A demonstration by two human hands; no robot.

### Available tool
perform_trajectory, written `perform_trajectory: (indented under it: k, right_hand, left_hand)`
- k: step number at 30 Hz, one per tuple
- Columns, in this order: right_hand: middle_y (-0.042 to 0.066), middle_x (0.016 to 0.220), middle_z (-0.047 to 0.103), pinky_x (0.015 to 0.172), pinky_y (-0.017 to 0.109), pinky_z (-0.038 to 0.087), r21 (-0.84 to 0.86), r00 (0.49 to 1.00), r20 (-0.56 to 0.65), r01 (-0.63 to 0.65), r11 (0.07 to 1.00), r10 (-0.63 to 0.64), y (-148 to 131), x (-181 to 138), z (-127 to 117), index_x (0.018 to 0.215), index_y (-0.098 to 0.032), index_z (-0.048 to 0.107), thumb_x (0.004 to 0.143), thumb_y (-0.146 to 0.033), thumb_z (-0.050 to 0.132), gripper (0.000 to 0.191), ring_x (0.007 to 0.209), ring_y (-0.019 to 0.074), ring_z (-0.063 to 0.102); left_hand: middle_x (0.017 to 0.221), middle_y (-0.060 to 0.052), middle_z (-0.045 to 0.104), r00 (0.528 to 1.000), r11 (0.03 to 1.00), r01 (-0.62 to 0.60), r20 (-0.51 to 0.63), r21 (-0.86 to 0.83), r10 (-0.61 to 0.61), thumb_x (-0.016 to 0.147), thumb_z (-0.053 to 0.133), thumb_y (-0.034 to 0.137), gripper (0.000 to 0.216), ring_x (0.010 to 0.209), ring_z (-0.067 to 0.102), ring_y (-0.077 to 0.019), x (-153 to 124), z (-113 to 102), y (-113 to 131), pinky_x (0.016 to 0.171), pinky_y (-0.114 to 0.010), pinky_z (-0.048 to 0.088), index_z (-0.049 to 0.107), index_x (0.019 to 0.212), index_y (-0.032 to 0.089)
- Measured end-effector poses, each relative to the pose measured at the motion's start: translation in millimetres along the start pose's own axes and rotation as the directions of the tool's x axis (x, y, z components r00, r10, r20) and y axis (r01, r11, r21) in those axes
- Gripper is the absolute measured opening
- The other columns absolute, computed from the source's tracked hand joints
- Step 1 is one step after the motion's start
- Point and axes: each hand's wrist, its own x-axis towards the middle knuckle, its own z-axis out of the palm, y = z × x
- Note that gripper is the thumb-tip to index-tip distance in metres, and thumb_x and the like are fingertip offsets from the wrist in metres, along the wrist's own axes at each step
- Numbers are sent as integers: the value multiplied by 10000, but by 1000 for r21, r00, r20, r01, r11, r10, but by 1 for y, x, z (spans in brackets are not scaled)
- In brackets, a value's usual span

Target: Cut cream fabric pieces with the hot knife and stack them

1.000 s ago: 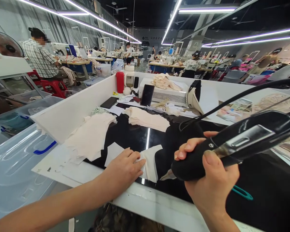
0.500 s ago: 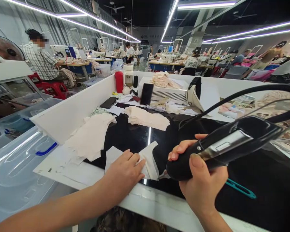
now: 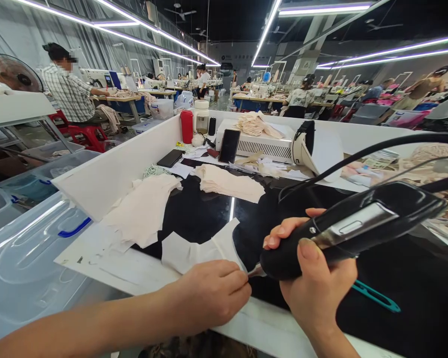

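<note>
A thin white fabric piece [image 3: 194, 252] lies at the front of the black tabletop [image 3: 194, 214]. My left hand [image 3: 221, 291] has its fingers curled closed at the lower right corner of that piece. In my right hand [image 3: 313, 268] is a bulky black corded handheld tool [image 3: 358, 223] with a silver strip along its side. Its narrow metal tip [image 3: 257, 271] points left and meets the fabric corner beside my left fingertips. Stacked beige fabric pieces [image 3: 229, 182] lie behind, and a second beige pile [image 3: 142, 206] sits to the left.
Teal tweezer-like tool [image 3: 377, 296] right of my right hand. At the back stand a phone [image 3: 229, 145], a red cup [image 3: 186, 127] and a white vented box [image 3: 265, 144]. The tool's black cable [image 3: 339, 164] arcs rightward. A clear plastic bin [image 3: 30, 268] stands left.
My left hand has slid right and toward me, from lying over the fabric to closing at its lower right corner. The fabric lies flatter. The tool stays near the same corner.
</note>
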Motion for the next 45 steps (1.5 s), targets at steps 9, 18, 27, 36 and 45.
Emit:
perform_trajectory:
  k: [9,18,27,36,45]
  right_hand:
    - [-42,779,687,572,315,573,0,1000,5,-1,1000,1,-1,1,1,1141,-259,630,843,-386,862,398,590,154,647]
    - [-39,765,686,561,317,572,-6,1000,-4,-7,1000,7,-2,1,1,1134,-259,628,832,-387,864,403,583,157,640]
    - [-40,733,686,528,323,558,-3,999,-30,-13,1000,13,-5,2,5,1098,-264,651,796,-389,875,397,552,166,624]
    - [-48,712,693,507,318,584,-8,1000,-22,-11,1000,11,-7,3,5,1065,-255,662,769,-372,879,385,534,162,630]
    - [-55,670,682,487,307,570,-21,994,-107,-17,1000,15,-8,18,10,1037,-249,650,694,-337,849,406,521,161,598]
  left_hand:
    - [1067,-101,745,1000,996,12,29,-89,-9,1085,501,61,216,1076,710,-196,-7,12,-14,1001,-297,602,664,1226,76]
    - [1070,-100,759,997,994,45,-55,-97,-51,1119,503,126,202,1068,735,-197,-11,18,-19,1050,-327,589,677,1205,69]
    - [1151,-93,758,996,985,92,-4,-143,-94,1112,529,164,200,1127,711,-189,-13,20,-19,1099,-329,558,655,1258,109]
    - [1234,-106,720,988,982,151,-25,-115,-154,1092,574,229,174,1100,707,-223,-17,19,-20,1041,-361,587,706,1195,180]
    - [1240,-113,707,981,979,172,-71,-112,-180,1097,568,245,186,1107,706,-217,-18,27,-18,1057,-354,581,743,1149,209]
